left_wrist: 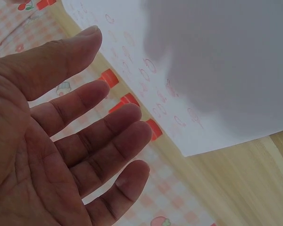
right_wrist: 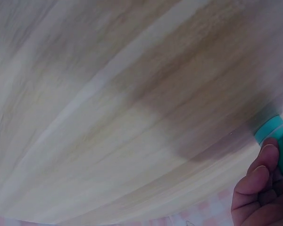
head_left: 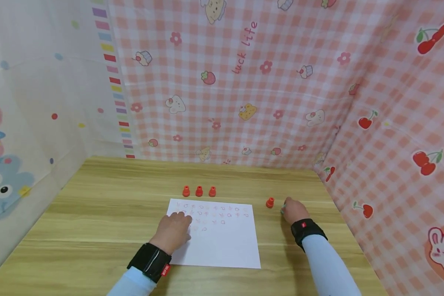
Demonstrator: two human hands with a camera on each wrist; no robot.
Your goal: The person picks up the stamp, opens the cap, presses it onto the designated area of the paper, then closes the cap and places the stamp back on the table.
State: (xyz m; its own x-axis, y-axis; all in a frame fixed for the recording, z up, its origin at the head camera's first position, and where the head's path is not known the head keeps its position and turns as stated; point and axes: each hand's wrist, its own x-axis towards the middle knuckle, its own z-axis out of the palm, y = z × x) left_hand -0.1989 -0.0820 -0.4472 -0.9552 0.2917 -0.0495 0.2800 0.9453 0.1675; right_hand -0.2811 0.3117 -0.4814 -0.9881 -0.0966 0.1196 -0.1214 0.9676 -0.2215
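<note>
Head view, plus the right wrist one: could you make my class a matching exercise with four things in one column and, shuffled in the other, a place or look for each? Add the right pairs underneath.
Things
1. Paper
2. Row of three red pieces
3. Teal piece
4. Lone red piece

Places and looks
A. Held in the right hand
B. On the table, between the paper and the right hand
C. White, with rows of small marks
D. Just beyond the paper's far edge

Right pairs: 1-C, 2-D, 3-A, 4-B
</note>
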